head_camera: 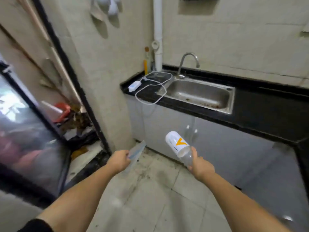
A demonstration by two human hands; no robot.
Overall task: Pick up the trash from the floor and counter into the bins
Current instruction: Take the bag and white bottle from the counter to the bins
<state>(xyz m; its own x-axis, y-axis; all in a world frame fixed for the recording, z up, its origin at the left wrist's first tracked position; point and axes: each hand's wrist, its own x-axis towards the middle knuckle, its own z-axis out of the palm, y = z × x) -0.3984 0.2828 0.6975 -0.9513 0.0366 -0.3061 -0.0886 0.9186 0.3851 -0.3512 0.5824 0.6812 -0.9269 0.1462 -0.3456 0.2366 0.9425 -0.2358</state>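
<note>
My right hand [201,166] grips a clear plastic bottle [178,144] by its neck end; the bottle has a white label with an orange mark and points up and to the left, above the floor. My left hand [119,160] pinches a flat, pale blue-grey plastic wrapper [136,152] that sticks out to the upper right, near the corner of the wall. Both arms reach forward over the dirty tiled floor [158,190]. No bin can be made out in this view.
A black counter [267,114] holds a steel sink [199,94] with a tap, and a white adapter with a looped cable [133,86] lies at its left end. Grey cabinet doors run below. At left an open doorway [78,131] shows clutter on the ground.
</note>
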